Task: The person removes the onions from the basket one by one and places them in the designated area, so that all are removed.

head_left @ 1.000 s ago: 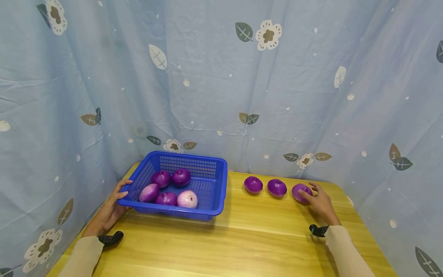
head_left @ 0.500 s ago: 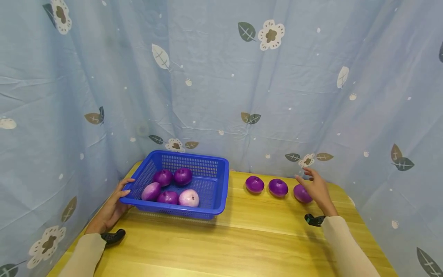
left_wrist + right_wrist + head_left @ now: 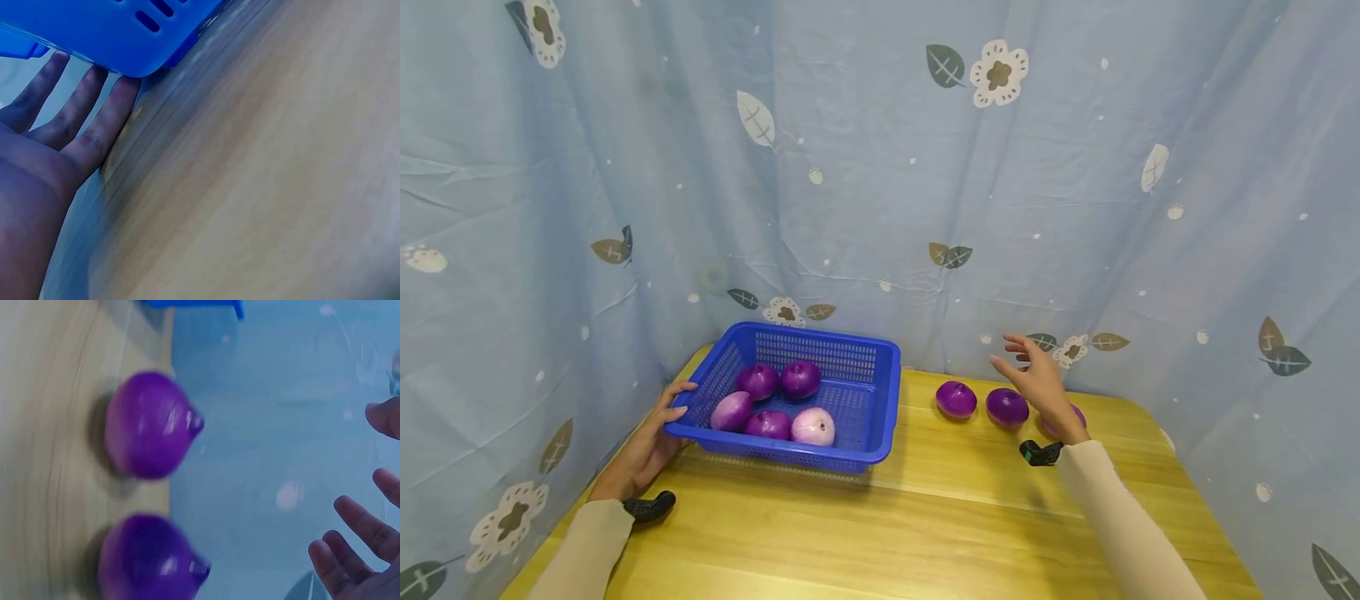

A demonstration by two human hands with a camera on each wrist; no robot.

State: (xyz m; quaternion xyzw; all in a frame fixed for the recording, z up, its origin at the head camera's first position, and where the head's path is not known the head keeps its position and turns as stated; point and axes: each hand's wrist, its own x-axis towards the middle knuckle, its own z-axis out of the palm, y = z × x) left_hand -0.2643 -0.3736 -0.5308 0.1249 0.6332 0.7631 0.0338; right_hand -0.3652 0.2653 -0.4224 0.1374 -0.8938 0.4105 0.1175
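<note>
A blue plastic basket on the left of the table contains several red onions, one of them paler. My left hand holds the basket's left side, thumb and a finger over the rim; the left wrist view shows other fingers against its outside. To the right of the basket stand three purple onions in a row: a left one, a middle one and a right one, partly hidden by my right hand. That hand hovers above them, fingers spread, holding nothing.
The yellow wooden table reaches back to a blue flowered curtain, which also hangs at both sides. A black wrist device sits on the left wrist, and another on the right.
My right hand has let go of the rightmost onion, risen and moved left over the row. My left hand stays at the basket. The head view has shifted slightly.
</note>
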